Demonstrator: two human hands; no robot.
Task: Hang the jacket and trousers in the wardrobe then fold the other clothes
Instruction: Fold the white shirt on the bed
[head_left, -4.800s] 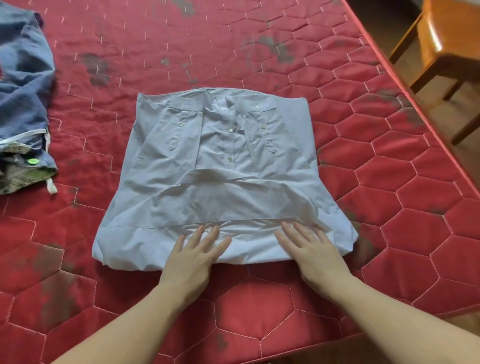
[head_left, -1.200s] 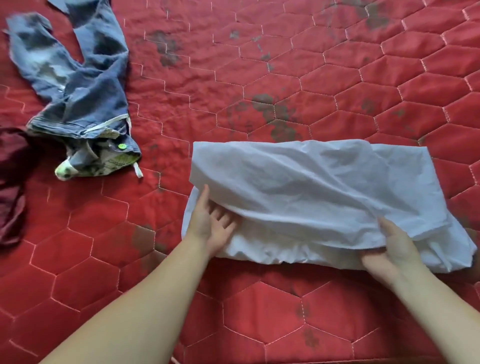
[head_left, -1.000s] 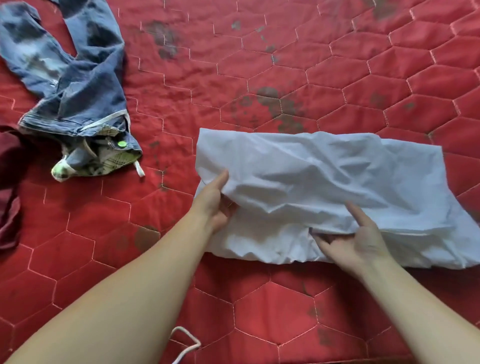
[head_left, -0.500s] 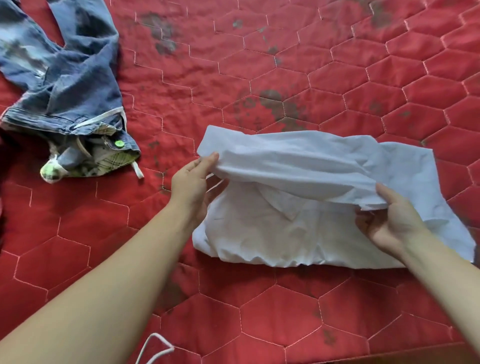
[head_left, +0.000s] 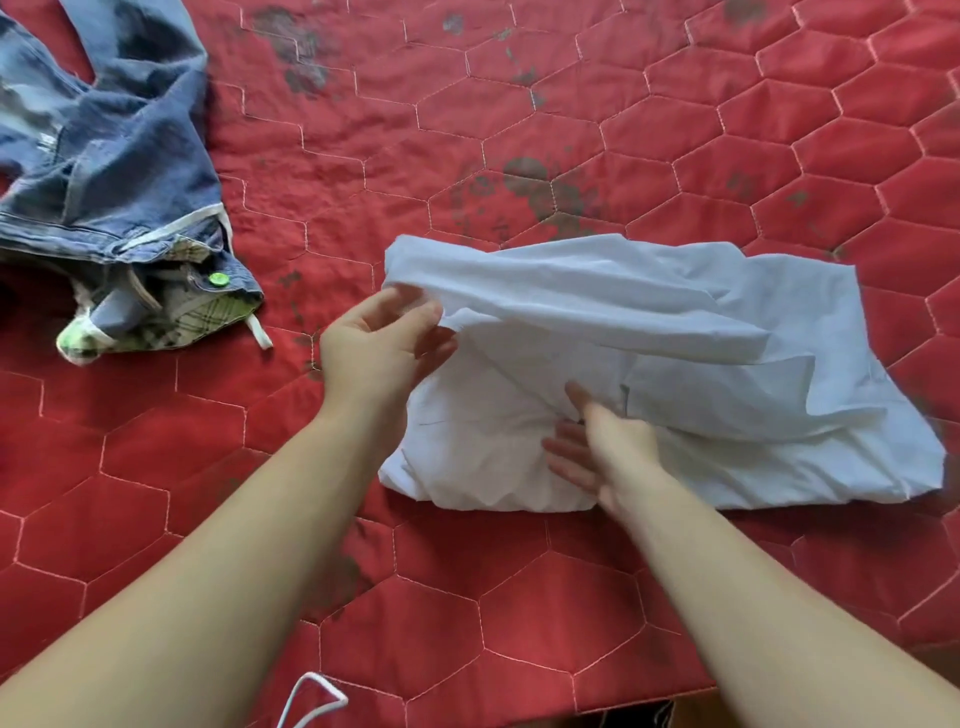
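Our left hand (head_left: 382, 345) pinches the white shirt (head_left: 649, 374) by its left end, its long axis running rightward, while our right hand (head_left: 597, 447) lies flat, fingers straight, mid-shirt.

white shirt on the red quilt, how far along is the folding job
Done: the white shirt is already gathered into a rough band on the red quilt, though loose and rumpled. In hand: the left hand pinches its upper layer at the left end, lifted, while the right hand lies on the layer beneath. Left: finishing that fold, then the jeans, unfolded at the upper left. No wardrobe is in view.
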